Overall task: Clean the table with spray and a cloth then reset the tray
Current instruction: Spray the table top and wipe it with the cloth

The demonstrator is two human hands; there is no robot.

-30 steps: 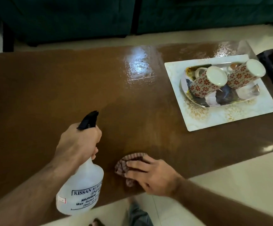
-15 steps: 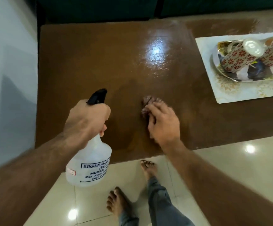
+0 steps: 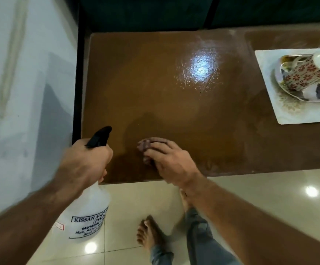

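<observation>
My left hand (image 3: 85, 163) grips the neck of a translucent white spray bottle (image 3: 87, 217) with a black nozzle, held over the near left corner of the brown table (image 3: 155, 88). My right hand (image 3: 171, 163) presses flat on a small checked cloth (image 3: 145, 145) near the table's front edge; most of the cloth is hidden under my fingers. At the right edge of the view a white tray (image 3: 289, 115) carries a shiny dish with a red-flowered mug (image 3: 306, 75) lying on its side.
A pale wall (image 3: 27, 83) runs along the table's left end. Dark green upholstery (image 3: 145, 12) stands behind the table. My bare feet (image 3: 149, 234) are on the glossy tiled floor just below the table's front edge. A wet sheen shows mid-table.
The view has swung left, so the tray slid toward the right edge. My right hand with the cloth has moved left and back near the front edge. The bottle stays in my left hand.
</observation>
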